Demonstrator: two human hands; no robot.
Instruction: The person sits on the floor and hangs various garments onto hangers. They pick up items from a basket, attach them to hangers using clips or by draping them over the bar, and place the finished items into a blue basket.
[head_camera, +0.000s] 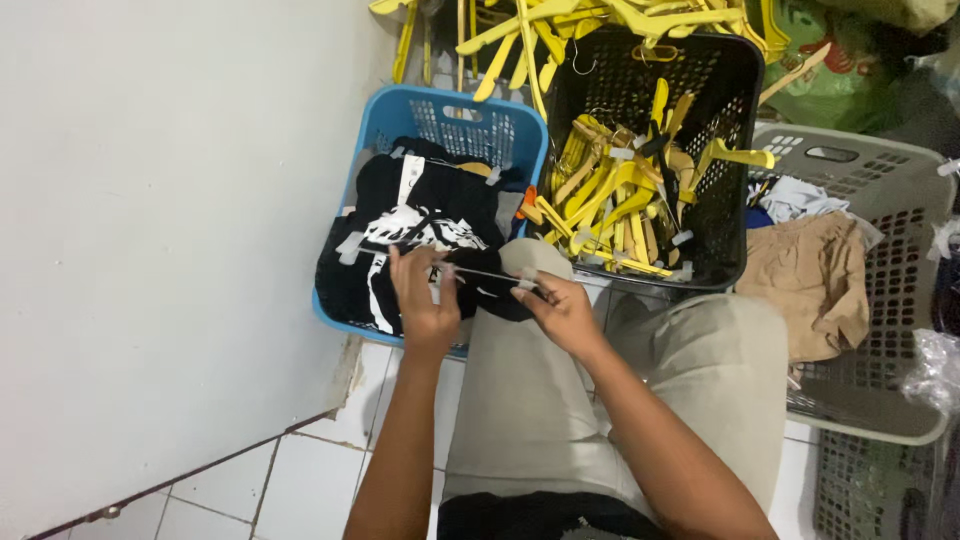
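Observation:
My left hand (422, 302) and my right hand (563, 310) together hold a small black garment (490, 292) clipped on a thin clear hanger (487, 273), just above my left knee. The left hand pinches the hanger's left clip, the right hand its right clip. Directly behind the hands stands a blue basket (455, 118) filled with black clothes with white print (420, 225) on similar clip hangers.
A black basket (735, 130) of yellow hangers (610, 200) stands right of the blue one, more yellow hangers piled behind. A grey basket (890, 190) with tan and white cloth (815, 280) sits at right. A white wall is at left, white floor tiles below.

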